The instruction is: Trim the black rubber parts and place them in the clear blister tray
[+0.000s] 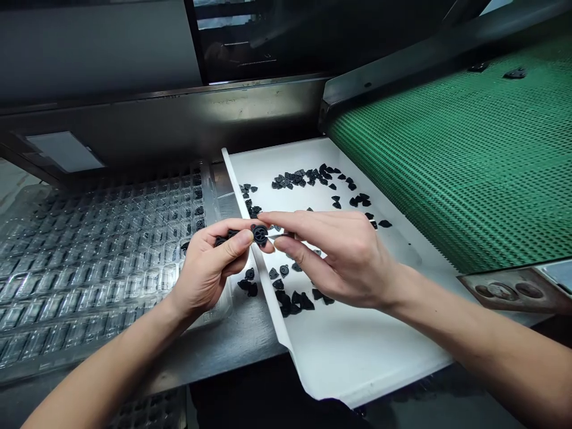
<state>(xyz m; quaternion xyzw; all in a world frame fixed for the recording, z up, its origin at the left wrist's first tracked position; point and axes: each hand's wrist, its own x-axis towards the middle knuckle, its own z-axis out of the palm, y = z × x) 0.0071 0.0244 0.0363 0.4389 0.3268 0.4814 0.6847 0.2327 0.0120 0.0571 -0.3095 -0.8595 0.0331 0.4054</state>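
Over the raised edge of the white tray (388, 357), my left hand (208, 262) pinches a small black plastic part (260, 234) with round holes in its face. More black parts (226, 237) of the same sort are tucked between the thumb and fingers of that hand. My right hand (344, 253) comes in from the right, its index fingertip at the top of the held part. Its thumb is apart from the index finger, and I see nothing gripped between them. Loose black parts (297, 302) lie on the tray beneath.
At left lies a clear plastic blister tray (102, 262) with rows of pockets, several holding black parts along its right side. To the right runs a green mesh conveyor belt (469, 155) carrying a few parts. A metal machine wall (268, 104) stands behind.
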